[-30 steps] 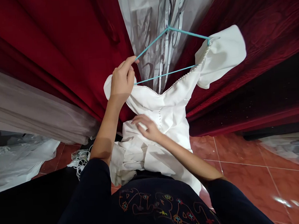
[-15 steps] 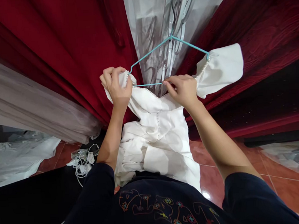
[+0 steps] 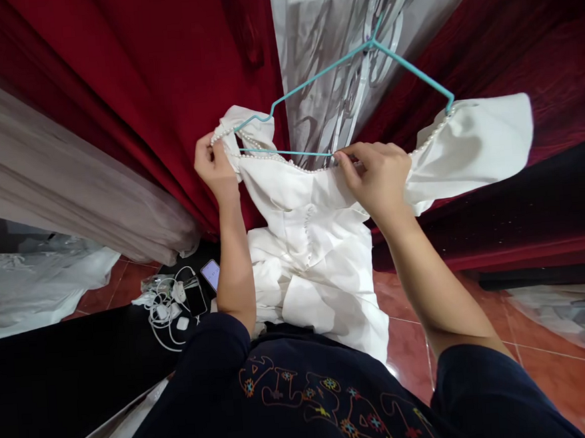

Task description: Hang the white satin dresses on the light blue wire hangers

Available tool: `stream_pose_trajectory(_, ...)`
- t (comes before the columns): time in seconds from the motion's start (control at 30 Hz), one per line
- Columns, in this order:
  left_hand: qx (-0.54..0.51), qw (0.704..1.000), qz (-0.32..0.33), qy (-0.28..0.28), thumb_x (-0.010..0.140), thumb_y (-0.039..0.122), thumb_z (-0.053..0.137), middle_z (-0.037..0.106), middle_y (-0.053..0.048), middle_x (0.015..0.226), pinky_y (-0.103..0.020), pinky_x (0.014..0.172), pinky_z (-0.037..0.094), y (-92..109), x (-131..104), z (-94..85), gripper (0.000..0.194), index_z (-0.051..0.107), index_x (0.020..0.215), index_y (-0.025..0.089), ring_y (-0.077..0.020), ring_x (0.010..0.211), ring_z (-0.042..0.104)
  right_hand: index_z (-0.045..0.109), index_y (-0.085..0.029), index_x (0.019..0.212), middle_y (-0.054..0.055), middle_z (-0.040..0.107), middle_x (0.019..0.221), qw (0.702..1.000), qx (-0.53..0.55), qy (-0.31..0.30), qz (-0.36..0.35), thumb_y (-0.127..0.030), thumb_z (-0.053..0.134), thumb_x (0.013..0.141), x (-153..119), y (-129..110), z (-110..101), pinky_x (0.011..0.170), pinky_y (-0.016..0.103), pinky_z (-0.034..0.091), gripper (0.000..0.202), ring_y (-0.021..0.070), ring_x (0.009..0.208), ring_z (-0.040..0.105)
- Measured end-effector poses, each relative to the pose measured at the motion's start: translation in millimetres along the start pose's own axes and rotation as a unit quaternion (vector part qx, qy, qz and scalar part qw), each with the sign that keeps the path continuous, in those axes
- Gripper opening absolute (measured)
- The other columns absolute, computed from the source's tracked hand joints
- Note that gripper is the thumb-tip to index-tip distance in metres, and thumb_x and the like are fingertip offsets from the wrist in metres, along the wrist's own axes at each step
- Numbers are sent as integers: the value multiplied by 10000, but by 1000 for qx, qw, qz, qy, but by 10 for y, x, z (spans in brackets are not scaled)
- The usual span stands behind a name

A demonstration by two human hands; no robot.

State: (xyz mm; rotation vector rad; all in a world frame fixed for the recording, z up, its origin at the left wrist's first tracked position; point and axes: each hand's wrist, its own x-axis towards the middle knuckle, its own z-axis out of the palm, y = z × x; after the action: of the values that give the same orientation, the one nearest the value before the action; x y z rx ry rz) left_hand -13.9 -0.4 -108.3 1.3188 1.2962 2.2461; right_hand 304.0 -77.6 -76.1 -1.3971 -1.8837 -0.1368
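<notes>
A white dress (image 3: 319,244) with pearl-beaded neckline and a row of small buttons hangs in front of me. Its right sleeve piece lies over the right arm of a light-blue wire hanger (image 3: 323,78). My left hand (image 3: 217,164) grips the beaded edge of the left sleeve, which is around the hanger's left end. With thumb and forefinger, my right hand (image 3: 376,170) pinches the hanger's lower bar, close to the dress's neckline. The skirt bunches against my body, and its lower part is hidden.
Red curtains (image 3: 162,74) hang on both sides of a white metal scroll frame (image 3: 357,108). At the lower left, white cables (image 3: 161,315) and phones (image 3: 195,298) lie on a black surface. Red tiles (image 3: 405,331) cover the floor.
The hanger has shifted right and tilted, its left end now inside the left sleeve. My left hand has moved slightly left along the sleeve edge; my right hand has moved right with the bar.
</notes>
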Motion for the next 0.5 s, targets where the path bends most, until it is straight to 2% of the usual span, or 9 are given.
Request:
stream_pose_trajectory(0.1, -33, 997, -74, -10, 965, 444, 786, 734, -15, 935, -241, 855, 573, -45, -285, -18, 263, 718, 1011, 194, -170, 910, 728, 757, -232, 937, 91, 734, 812, 1000, 3, -6, 9, -535, 556, 1067, 10, 104, -23, 812, 421, 413, 386, 268, 811, 659)
stream_pose_trajectory(0.2, -71, 983, -167, -10, 940, 411, 818, 734, -18, 931, -253, 881, 567, -127, -386, 53, 252, 708, 996, 191, -183, 942, 735, 750, -247, 928, 81, 719, 789, 1000, 9, 3, 3, -543, 580, 1056, 0, 175, -67, 809, 429, 417, 365, 268, 803, 647)
stream_pose_trajectory(0.3, -120, 948, -293, 33, 942, 372, 805, 710, -23, 888, -289, 934, 567, -222, -420, 191, 241, 657, 904, 185, -195, 954, 730, 754, -257, 929, 69, 732, 791, 1000, 26, 12, -12, -565, 563, 1068, -40, 129, -87, 810, 432, 426, 388, 248, 774, 639)
stream_pose_trajectory(0.37, -142, 929, -339, 30, 945, 373, 794, 698, -19, 861, -303, 942, 569, -210, -526, 285, 254, 635, 872, 189, -189, 932, 724, 756, -259, 924, 64, 751, 808, 999, 43, 16, -17, -586, 542, 1079, -66, 55, -66, 817, 432, 435, 421, 237, 765, 644)
stream_pose_trajectory(0.43, -151, 937, -313, -41, 935, 409, 807, 706, -17, 872, -304, 932, 569, -105, -698, 353, 265, 661, 897, 191, -181, 912, 722, 762, -258, 927, 66, 769, 830, 998, 52, 24, -14, -600, 519, 1088, -76, -14, -17, 824, 431, 441, 449, 237, 774, 655)
stream_pose_trajectory(0.5, -138, 951, -221, -166, 905, 492, 844, 740, -33, 942, -314, 949, 571, 73, -869, 384, 322, 721, 954, 198, -193, 949, 731, 771, -252, 943, 74, 777, 844, 998, 52, 33, -5, -599, 510, 1092, -66, -53, 45, 831, 432, 442, 460, 248, 794, 664)
